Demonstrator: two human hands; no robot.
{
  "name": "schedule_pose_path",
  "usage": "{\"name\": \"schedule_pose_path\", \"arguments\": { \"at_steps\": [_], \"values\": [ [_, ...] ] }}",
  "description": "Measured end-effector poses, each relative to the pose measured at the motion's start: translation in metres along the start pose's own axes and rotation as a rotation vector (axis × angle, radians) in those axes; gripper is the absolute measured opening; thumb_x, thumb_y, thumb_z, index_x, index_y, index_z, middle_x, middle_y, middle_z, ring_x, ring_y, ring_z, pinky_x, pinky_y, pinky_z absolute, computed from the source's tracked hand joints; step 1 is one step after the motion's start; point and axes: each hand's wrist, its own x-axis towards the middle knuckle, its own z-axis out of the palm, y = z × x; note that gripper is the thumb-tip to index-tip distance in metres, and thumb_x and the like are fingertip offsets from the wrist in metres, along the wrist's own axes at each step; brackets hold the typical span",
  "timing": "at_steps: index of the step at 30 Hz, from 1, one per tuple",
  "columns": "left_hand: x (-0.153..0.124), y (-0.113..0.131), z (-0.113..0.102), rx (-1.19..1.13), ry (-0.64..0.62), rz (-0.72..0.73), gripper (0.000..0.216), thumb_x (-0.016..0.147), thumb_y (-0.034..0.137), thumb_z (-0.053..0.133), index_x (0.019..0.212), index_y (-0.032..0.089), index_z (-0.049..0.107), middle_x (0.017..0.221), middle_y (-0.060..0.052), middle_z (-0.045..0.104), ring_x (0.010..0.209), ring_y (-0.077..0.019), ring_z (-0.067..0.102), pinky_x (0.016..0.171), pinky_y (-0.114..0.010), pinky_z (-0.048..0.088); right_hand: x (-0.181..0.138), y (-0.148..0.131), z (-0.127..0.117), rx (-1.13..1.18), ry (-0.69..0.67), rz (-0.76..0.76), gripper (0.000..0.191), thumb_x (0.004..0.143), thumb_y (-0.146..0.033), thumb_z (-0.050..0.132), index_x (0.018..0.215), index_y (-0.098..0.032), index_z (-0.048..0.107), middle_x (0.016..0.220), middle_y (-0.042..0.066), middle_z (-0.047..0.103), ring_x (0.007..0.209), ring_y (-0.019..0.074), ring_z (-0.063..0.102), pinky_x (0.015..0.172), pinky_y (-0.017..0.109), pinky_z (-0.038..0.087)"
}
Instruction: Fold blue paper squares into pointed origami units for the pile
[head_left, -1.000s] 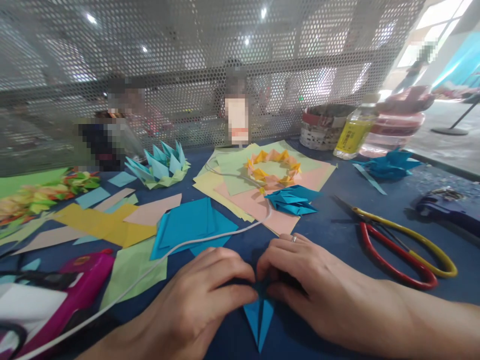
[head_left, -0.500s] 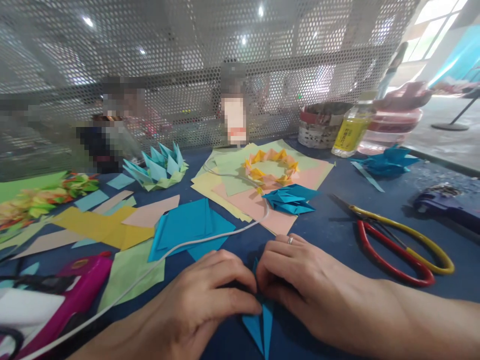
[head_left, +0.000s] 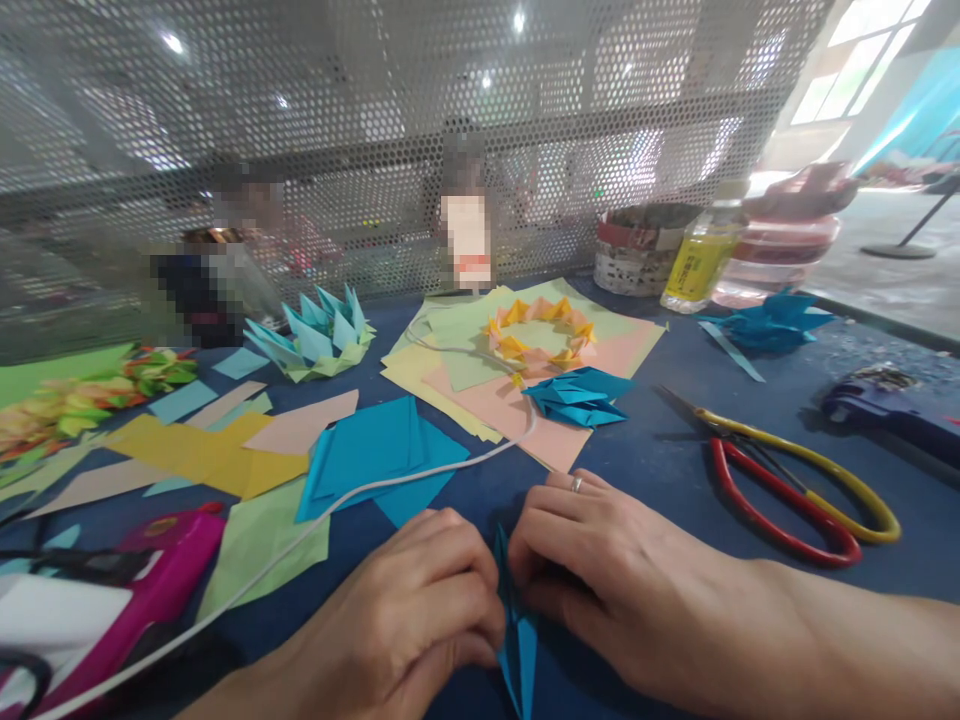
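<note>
A narrow folded piece of blue paper (head_left: pixel 519 645) stands between my two hands at the near edge of view, its pointed end toward me. My left hand (head_left: pixel 431 600) closes its fingers on the paper's left side. From the right, my right hand (head_left: pixel 592 560), with a ring on one finger, pinches the paper's other side; its fingertips are partly hidden. Beyond my hands lie several folded blue paper pieces (head_left: pixel 577 396). A stack of blue paper sheets (head_left: pixel 367 455) rests to the left, crossed by a white cable (head_left: pixel 382 484).
Red-and-yellow-handled scissors (head_left: pixel 787 490) lie at right, near a dark blue tool (head_left: pixel 892 405). An orange paper ring (head_left: pixel 540 330) sits on pastel sheets (head_left: pixel 457 380). A blue-green paper crown (head_left: pixel 315 335), a magenta case (head_left: pixel 165 570), a yellow-labelled bottle (head_left: pixel 697 255) and a perforated screen (head_left: pixel 375 130) surround the work.
My left hand has shifted slightly left and down, its thumb drawn back along the blue paper. The paper looks narrower, its two points closer together. My right hand has barely moved.
</note>
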Motion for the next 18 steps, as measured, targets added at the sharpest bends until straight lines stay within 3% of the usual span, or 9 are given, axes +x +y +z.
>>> {"name": "schedule_pose_path", "arguments": {
  "at_steps": [6,18],
  "values": [
    [-0.0020,-0.0003,0.0041,-0.031,0.008,-0.048,0.019,0.095,0.008,0.048,0.081,0.020,0.054,0.084,0.002,0.055,0.083,-0.0129,0.051,0.077,-0.025,0.038,-0.0004,-0.0034,0.0021,0.033,-0.039,0.001,0.012,0.086,-0.012,0.070,0.083,-0.018,0.060,0.084,-0.003,0.061,0.083,0.0141,0.058,0.085,0.029,0.038],
    [0.0004,0.0035,0.0050,-0.083,-0.002,-0.152,0.019,0.091,0.007,0.054,0.081,0.022,0.058,0.085,0.004,0.056,0.085,-0.0117,0.054,0.080,-0.024,0.042,-0.0014,-0.0026,0.0068,0.028,-0.024,0.005,0.011,0.086,-0.010,0.068,0.081,-0.019,0.062,0.084,-0.003,0.061,0.084,0.0144,0.058,0.090,0.032,0.036]
  ]
}}
